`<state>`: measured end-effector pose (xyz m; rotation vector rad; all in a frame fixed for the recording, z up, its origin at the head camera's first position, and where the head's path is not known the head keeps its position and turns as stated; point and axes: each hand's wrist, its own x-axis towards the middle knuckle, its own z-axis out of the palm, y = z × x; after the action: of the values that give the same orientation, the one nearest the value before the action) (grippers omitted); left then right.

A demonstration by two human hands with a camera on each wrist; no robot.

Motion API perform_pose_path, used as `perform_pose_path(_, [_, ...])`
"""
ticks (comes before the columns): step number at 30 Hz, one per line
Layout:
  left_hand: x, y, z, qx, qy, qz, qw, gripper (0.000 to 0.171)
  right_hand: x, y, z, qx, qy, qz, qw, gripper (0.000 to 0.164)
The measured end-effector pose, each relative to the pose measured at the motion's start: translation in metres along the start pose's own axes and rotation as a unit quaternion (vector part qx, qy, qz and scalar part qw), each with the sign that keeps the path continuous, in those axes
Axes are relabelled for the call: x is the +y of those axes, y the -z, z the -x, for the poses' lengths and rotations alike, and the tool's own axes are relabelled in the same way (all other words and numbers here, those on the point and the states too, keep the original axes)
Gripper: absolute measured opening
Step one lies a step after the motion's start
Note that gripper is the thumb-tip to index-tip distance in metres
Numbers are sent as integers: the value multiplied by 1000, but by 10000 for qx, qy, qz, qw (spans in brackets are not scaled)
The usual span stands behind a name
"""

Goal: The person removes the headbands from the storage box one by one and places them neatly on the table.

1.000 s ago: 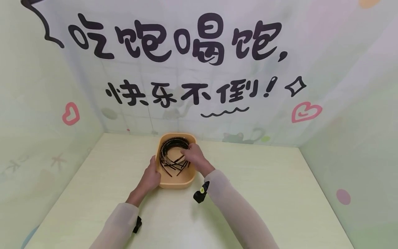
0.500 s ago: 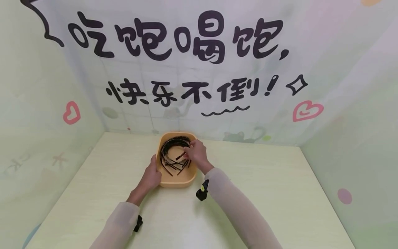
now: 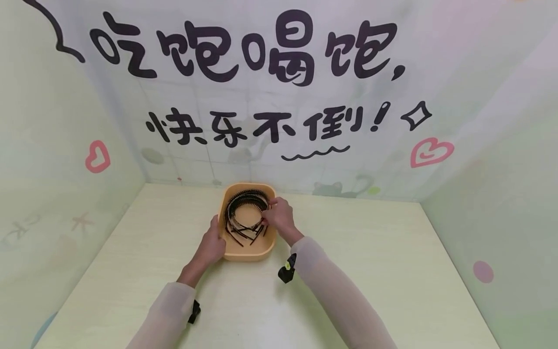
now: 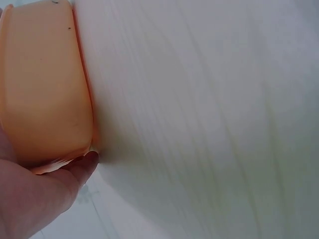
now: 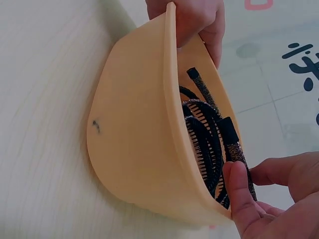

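In the head view, an orange plastic bin [image 3: 244, 251] stands against the back wall with several black toothed headbands [image 3: 240, 196] nested inside. My left hand [image 3: 212, 246] grips the bin's left side; in the left wrist view its fingers [image 4: 82, 169] bend round the bin's lower edge. Over the right rim, my right hand [image 3: 280, 216] pinches a glittery dark headband [image 5: 232, 139] between thumb and fingers, near its black end. The right wrist view shows more toothed headbands [image 5: 204, 144] below that one. The pinched headband's far part is hidden among the others.
The bin rests on a pale wood-grain table [image 3: 375, 271]. Close behind it rises a printed fabric wall [image 3: 244, 165] with large lettering, and side walls flank the table. A black wrist camera [image 3: 286, 271] hangs under the right sleeve.
My right hand has shifted slightly right, drawing the pinched headband's end from the ring's middle toward the bin's right side. My left hand keeps its grip on the bin.
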<state>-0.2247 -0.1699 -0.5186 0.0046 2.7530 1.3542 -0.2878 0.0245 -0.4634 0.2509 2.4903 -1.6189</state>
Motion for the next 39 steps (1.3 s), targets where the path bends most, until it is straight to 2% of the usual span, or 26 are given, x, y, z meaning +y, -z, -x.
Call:
perform_pose_path(9, [0, 0, -3, 3, 22, 68, 10000, 76, 4, 8, 0, -98, 87, -267, 9996, 40])
perform_pose_path(14, [1, 0, -3, -21, 22, 5, 10000, 75, 6, 12, 0, -183, 61, -392, 9990, 47])
perform_pose_path(17, [1, 0, -3, -3, 23, -2, 10000, 74, 6, 16, 2, -293, 29, -620, 9976, 51])
perform_pose_path(23, [1, 0, -1, 55, 24, 25, 10000, 73, 8, 24, -1, -475, -28, -1105, 9927, 49])
perform_pose_path(39, [0, -2, -1, 82, 40, 57, 9999, 74, 16, 49, -11, -555, -191, -1409, 9883, 45])
